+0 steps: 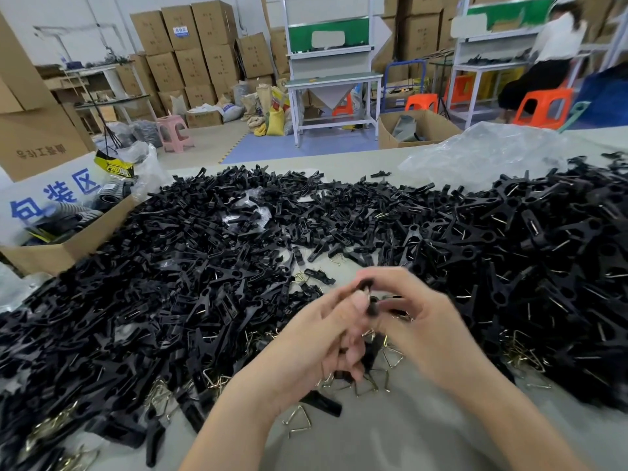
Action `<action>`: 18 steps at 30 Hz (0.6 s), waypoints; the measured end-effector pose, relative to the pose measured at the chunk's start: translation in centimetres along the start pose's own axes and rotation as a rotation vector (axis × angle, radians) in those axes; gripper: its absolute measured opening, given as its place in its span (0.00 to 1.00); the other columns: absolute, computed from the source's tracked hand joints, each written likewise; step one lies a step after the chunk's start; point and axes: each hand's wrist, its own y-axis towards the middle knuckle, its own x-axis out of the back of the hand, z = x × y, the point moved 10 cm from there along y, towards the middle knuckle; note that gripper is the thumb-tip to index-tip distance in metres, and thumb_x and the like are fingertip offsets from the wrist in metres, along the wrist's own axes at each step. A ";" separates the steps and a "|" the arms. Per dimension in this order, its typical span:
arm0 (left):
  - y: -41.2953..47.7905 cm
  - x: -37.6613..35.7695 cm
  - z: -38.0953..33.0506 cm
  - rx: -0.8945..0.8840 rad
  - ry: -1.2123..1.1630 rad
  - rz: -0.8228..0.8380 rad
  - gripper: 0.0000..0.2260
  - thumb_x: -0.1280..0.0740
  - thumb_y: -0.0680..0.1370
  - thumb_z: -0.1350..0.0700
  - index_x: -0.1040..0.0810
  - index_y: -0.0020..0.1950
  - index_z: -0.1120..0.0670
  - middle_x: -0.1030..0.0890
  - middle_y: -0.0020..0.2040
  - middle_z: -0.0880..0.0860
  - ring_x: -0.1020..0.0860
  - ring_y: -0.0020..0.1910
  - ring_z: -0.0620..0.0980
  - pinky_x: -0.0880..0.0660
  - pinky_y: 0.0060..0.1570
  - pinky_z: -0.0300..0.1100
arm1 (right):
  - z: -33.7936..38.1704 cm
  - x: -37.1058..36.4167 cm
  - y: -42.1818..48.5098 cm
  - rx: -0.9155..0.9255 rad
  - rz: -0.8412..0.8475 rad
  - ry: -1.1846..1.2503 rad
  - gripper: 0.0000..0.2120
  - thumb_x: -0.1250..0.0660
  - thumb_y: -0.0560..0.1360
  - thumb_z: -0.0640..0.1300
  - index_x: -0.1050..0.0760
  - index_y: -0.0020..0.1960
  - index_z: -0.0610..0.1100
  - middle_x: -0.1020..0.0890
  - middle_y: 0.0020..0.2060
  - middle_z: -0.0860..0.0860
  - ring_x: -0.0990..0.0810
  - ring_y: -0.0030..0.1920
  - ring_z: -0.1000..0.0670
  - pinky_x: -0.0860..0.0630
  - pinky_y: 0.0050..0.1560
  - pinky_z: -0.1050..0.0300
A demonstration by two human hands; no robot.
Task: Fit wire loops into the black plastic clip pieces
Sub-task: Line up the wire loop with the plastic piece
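A bare table (407, 436) patch is left nearest, hemmed on three sides by heaped clips (204, 266), with loose loops (299, 418) along its edges. Above it, one clip (372, 305) is gripped between the curled left hand (323, 338) and right hand (421, 321); its axis is blurred beyond telling.

The pale grey-green tabletop (390, 436) is covered across most of its width by black plastic clip pieces (170, 283), heaped at the left, centre and right. Loose wire loops (299, 418) are scattered on the bare near part. A crumpled clear plastic bag (492, 151) is laid at the far right, and an open cardboard box (68, 246) is set at the left edge.
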 end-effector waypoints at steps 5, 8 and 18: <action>-0.1 4.2 -1.1 -0.116 0.119 -0.357 0.19 0.31 0.77 0.45 0.26 0.67 0.47 0.21 0.37 0.49 0.23 0.35 0.47 0.22 0.39 0.40 | -4.0 6.6 -0.3 -0.288 -0.446 0.571 0.22 0.35 0.75 0.60 0.24 0.59 0.45 0.13 0.50 0.42 0.13 0.48 0.45 0.17 0.43 0.61; -1.5 7.0 -2.7 -0.230 0.629 -0.672 0.08 0.34 0.81 0.49 0.25 0.60 0.40 0.20 0.37 0.45 0.25 0.32 0.40 0.27 0.33 0.35 | -4.6 3.4 -0.1 -0.405 -0.229 0.572 0.23 0.34 0.73 0.60 0.21 0.60 0.45 0.13 0.47 0.40 0.13 0.41 0.47 0.18 0.38 0.63; 4.0 9.1 -1.7 0.144 1.780 -0.362 0.23 0.50 0.83 0.38 0.36 0.76 0.44 0.32 0.73 0.52 0.33 0.72 0.54 0.36 0.70 0.54 | -3.6 -2.2 -1.1 -0.087 0.270 -0.731 0.19 0.42 0.80 0.63 0.26 0.69 0.61 0.27 0.60 0.68 0.33 0.62 0.62 0.36 0.66 0.63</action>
